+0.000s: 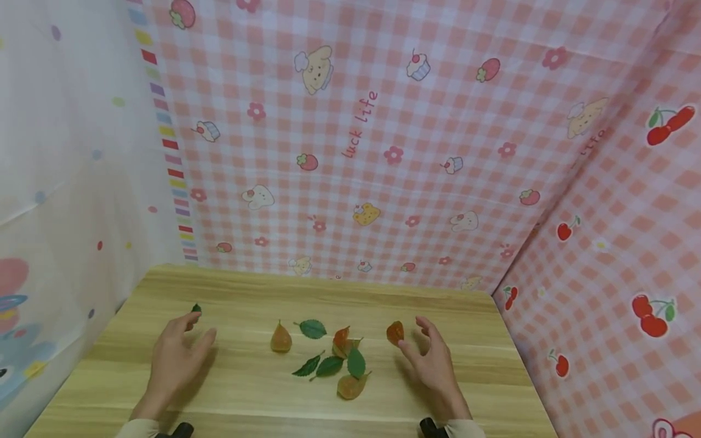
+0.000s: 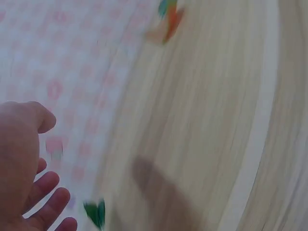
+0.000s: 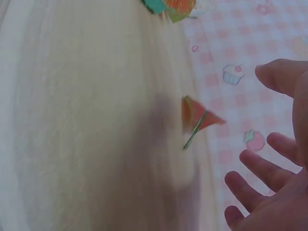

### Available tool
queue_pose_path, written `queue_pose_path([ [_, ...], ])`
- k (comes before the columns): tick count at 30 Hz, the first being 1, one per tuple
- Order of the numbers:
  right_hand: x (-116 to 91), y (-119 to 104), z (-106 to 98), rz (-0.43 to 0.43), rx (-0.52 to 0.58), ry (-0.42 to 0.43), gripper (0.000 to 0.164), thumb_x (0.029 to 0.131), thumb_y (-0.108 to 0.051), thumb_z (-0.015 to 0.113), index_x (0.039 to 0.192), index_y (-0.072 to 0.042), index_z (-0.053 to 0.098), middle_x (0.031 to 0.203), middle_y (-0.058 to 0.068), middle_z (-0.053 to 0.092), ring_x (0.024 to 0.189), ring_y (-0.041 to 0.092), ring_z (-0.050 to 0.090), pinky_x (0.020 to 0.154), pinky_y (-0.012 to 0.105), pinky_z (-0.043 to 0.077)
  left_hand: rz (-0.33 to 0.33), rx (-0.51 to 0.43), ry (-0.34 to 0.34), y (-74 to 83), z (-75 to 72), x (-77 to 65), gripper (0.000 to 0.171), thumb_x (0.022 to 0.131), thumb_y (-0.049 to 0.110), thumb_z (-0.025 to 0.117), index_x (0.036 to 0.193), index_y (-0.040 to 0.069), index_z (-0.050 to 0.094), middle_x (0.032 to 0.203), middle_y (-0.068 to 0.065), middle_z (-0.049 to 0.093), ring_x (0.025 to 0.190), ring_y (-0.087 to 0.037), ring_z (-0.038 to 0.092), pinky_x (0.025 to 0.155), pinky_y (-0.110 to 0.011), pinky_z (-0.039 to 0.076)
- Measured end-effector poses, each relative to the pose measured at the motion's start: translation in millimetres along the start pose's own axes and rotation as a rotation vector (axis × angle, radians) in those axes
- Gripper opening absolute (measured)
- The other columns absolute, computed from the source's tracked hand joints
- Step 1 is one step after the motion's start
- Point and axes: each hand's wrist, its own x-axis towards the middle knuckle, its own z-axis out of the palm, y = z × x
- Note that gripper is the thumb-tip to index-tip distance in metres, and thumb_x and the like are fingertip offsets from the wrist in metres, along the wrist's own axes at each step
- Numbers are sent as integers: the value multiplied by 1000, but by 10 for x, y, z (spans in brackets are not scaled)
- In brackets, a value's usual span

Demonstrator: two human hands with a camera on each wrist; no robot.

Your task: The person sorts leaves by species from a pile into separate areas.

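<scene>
My left hand (image 1: 176, 359) is above the left side of the table, fingers loosely bent and holding nothing. Just beyond its fingertips lies a serrated green leaf (image 2: 95, 214), partly hidden by the fingers in the head view. On the right, my right hand (image 1: 431, 362) is spread with thumb and fingers apart. Near its thumb sits an orange, papery, lantern-shaped husk (image 1: 395, 333). The right wrist view shows this husk (image 3: 197, 118) with a thin green stem, and a gap separates it from the fingers.
Between the hands, several green leaves (image 1: 313, 328) lie with more orange husks, one pear-shaped husk (image 1: 282, 338) standing apart at the left and another husk (image 1: 352, 385) nearest the front. Checked pink cloth (image 1: 350, 182) rises behind the wooden table (image 1: 246, 401); cloth also hangs at both sides.
</scene>
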Motion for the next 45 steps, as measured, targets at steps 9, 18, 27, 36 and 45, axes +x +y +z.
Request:
queue_pose_path([
  [9,30,-292,41,-105,18,9,76,103,-35,85,167,-14,49,172,18,53,160,47,46,124,77,41,200,-58,-58,478,415,-159,41,96,11,89,132,-3,74,127,-21,78,110,-40,75,88,-54,65],
  [18,105,-599,153,-147,41,-82,76,103,-38,84,169,-20,49,175,12,52,164,45,45,128,76,38,180,-106,-235,801,767,-384,34,97,17,90,126,4,79,123,-8,82,112,-29,78,95,-46,66],
  [27,236,-830,369,-197,37,-194,71,104,-39,83,167,-27,52,174,7,54,149,41,60,116,66,53,96,-102,-361,910,1036,-462,30,96,23,91,122,14,81,120,-1,84,116,-24,79,105,-48,62],
  [36,350,-934,665,-222,73,-357,65,108,-37,78,167,-25,53,175,6,52,165,39,46,129,72,40,167,-35,-314,885,1205,-534,22,88,20,95,106,20,84,101,9,81,97,-14,74,93,-47,52],
  [45,444,-1034,991,-287,27,-502,64,110,-43,75,167,-22,53,174,9,54,162,39,50,125,68,48,140,-4,-324,883,1205,-529,20,88,15,95,88,29,82,85,20,71,85,-3,63,86,-38,44],
])
